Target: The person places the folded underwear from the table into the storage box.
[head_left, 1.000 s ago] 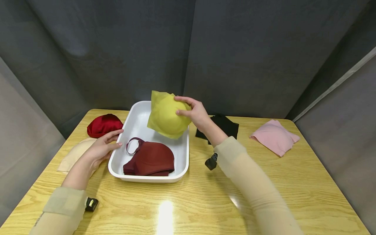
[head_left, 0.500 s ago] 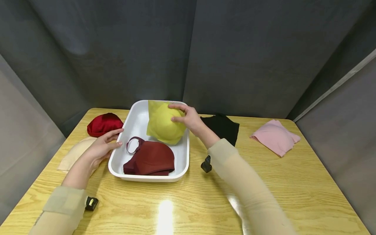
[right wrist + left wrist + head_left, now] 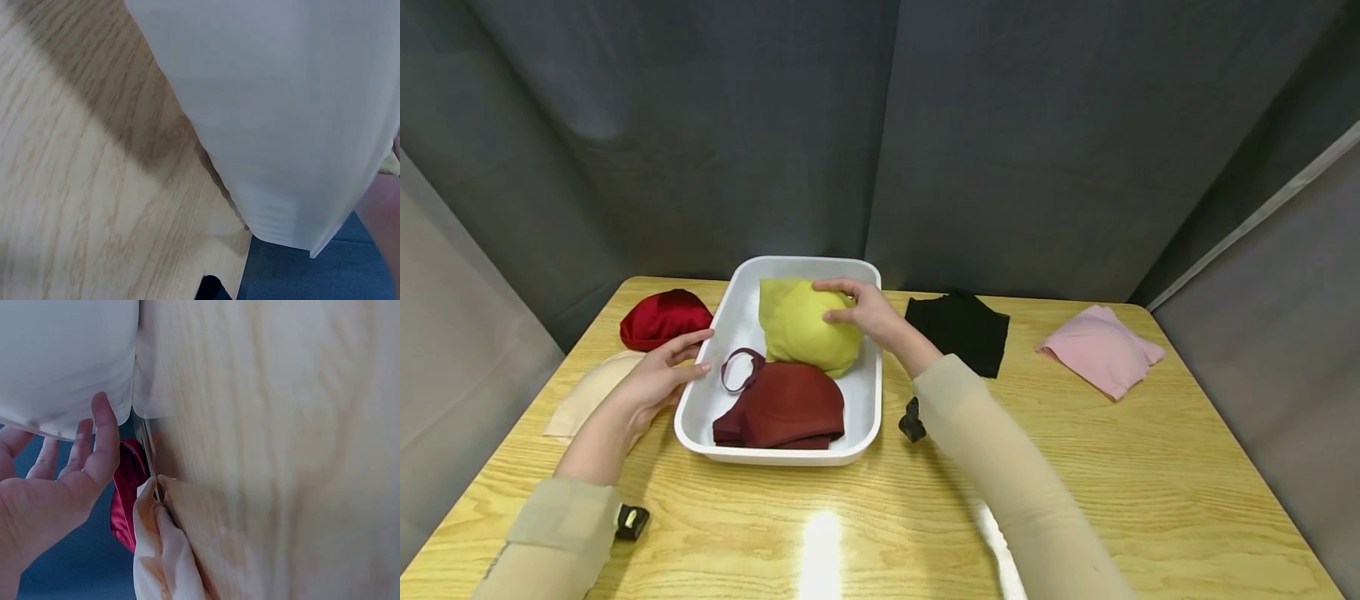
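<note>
In the head view my right hand [image 3: 868, 312] pinches a yellow folded bra [image 3: 808, 333] by its right side, low inside the back half of a white plastic tray [image 3: 778, 457]. A maroon bra [image 3: 797, 404] with a looped strap lies in the front half, its back edge meeting the yellow one. My left hand [image 3: 662, 375] rests at the tray's left rim, fingers spread and relaxed. The left wrist view has the left hand [image 3: 56, 494] with its fingertips against the white tray wall [image 3: 62, 356]. The right wrist view is mostly filled by the tray's outer wall [image 3: 269, 125].
Left of the tray lie a shiny red bra [image 3: 666, 319] and a beige bra [image 3: 591, 396], partly behind the left forearm. To the right are a black bra [image 3: 962, 333] and a pink one [image 3: 1102, 350]. Grey curtains [image 3: 880, 142] surround the wooden table [image 3: 737, 533].
My right hand has lowered the yellow bra into the tray, moving down and left until it reaches the maroon bra. More of the black bra shows. My left hand stays at the rim.
</note>
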A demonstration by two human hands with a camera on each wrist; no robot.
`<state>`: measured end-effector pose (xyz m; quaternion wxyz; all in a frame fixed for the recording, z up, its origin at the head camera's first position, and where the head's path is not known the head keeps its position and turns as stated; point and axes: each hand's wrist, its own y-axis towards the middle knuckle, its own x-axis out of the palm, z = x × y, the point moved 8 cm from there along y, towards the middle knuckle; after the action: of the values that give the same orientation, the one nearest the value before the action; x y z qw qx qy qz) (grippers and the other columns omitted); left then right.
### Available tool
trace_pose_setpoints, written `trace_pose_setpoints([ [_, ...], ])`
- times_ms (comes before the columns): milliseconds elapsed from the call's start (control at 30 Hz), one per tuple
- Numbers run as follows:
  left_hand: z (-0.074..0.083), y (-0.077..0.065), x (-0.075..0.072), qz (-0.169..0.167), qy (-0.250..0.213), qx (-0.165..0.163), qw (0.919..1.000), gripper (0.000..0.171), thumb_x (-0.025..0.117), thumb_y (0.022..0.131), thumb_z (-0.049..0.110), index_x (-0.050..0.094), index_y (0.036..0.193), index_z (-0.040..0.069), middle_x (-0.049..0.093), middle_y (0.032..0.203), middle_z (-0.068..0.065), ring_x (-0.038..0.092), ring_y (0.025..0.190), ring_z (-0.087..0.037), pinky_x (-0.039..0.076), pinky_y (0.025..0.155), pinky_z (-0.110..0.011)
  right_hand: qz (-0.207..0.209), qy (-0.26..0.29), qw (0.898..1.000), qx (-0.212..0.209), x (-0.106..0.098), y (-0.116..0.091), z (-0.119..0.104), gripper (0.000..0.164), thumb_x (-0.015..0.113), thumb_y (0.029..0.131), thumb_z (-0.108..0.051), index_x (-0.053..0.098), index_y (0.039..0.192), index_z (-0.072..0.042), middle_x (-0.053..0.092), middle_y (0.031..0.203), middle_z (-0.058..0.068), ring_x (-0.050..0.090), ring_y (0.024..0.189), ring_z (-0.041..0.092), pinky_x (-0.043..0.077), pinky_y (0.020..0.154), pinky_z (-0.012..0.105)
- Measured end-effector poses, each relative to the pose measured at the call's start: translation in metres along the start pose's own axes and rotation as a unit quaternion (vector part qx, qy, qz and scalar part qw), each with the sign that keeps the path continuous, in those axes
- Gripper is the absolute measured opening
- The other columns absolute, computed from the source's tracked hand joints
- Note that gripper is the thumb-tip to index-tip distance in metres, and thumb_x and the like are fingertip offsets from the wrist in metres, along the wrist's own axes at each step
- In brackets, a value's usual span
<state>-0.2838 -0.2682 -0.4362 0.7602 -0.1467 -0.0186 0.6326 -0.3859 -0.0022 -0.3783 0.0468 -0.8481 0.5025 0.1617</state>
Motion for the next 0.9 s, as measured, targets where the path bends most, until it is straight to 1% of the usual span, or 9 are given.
trace_pose_setpoints([
  [100,0.000,0.000,0.000,-0.001,-0.001,0.000,1.0000,0.061,0.056,0.095,0.012,0.027,0.149,0.017,0.035,0.139,-0.017,0.055,0.104,-0.020,0.053,0.082,-0.033,-0.009,0.003,1.000,0.012,0.002,0.001,0.003,0.049,0.069,0.083,0.000,0.058,0.129,-0.008,0.052,0.137,0.006,0.039,0.132,0.018,0.029,0.110,0.033],
  [233,0.001,0.000,-0.001,0.000,0.003,0.001,1.0000,0.062,0.057,0.095,0.014,0.027,0.149,0.016,0.034,0.139,-0.018,0.055,0.104,-0.019,0.053,0.082,-0.033,-0.004,-0.013,1.000,0.024,0.003,0.002,0.006,0.050,0.070,0.083,-0.003,0.058,0.130,-0.013,0.051,0.138,0.002,0.037,0.133,0.015,0.027,0.112,0.032],
  [367,0.002,-0.002,-0.002,-0.001,0.007,0.001,1.0000,0.063,0.057,0.095,0.016,0.026,0.149,0.016,0.034,0.140,-0.018,0.055,0.105,-0.019,0.052,0.082,-0.032,0.002,-0.049,0.998,0.034,0.005,0.005,0.010,0.052,0.072,0.082,-0.006,0.058,0.130,-0.018,0.050,0.139,-0.001,0.036,0.133,0.015,0.025,0.113,0.034],
  [533,0.001,-0.003,-0.003,0.000,0.012,-0.001,0.9999,0.063,0.057,0.095,0.017,0.026,0.149,0.017,0.034,0.140,-0.017,0.052,0.107,-0.023,0.052,0.083,-0.032,-0.015,-0.090,0.995,0.040,0.010,0.006,0.013,0.061,0.076,0.078,-0.009,0.053,0.134,-0.019,0.046,0.140,0.000,0.038,0.130,0.016,0.027,0.111,0.034],
  [633,0.001,-0.004,-0.003,0.000,0.012,-0.001,0.9999,0.062,0.057,0.095,0.017,0.027,0.149,0.018,0.034,0.140,-0.018,0.052,0.108,-0.023,0.052,0.084,-0.032,-0.029,-0.130,0.990,0.038,0.014,0.007,0.014,0.068,0.078,0.076,-0.011,0.048,0.137,-0.020,0.041,0.143,0.001,0.036,0.130,0.017,0.027,0.111,0.034],
  [767,0.001,-0.005,-0.004,0.002,0.011,-0.001,0.9999,0.062,0.057,0.095,0.016,0.027,0.149,0.018,0.033,0.140,-0.018,0.052,0.108,-0.022,0.052,0.083,-0.031,-0.042,-0.197,0.979,0.014,0.020,0.012,0.011,0.077,0.081,0.074,-0.016,0.043,0.140,-0.019,0.035,0.146,0.005,0.033,0.134,0.021,0.026,0.112,0.036],
  [900,0.001,-0.005,-0.004,0.002,0.010,-0.001,0.9999,0.062,0.057,0.095,0.016,0.027,0.149,0.018,0.034,0.140,-0.018,0.052,0.107,-0.022,0.052,0.083,-0.031,-0.048,-0.234,0.971,-0.005,0.025,0.015,0.010,0.082,0.084,0.071,-0.018,0.041,0.142,-0.017,0.031,0.148,0.009,0.030,0.136,0.023,0.026,0.112,0.036],
])
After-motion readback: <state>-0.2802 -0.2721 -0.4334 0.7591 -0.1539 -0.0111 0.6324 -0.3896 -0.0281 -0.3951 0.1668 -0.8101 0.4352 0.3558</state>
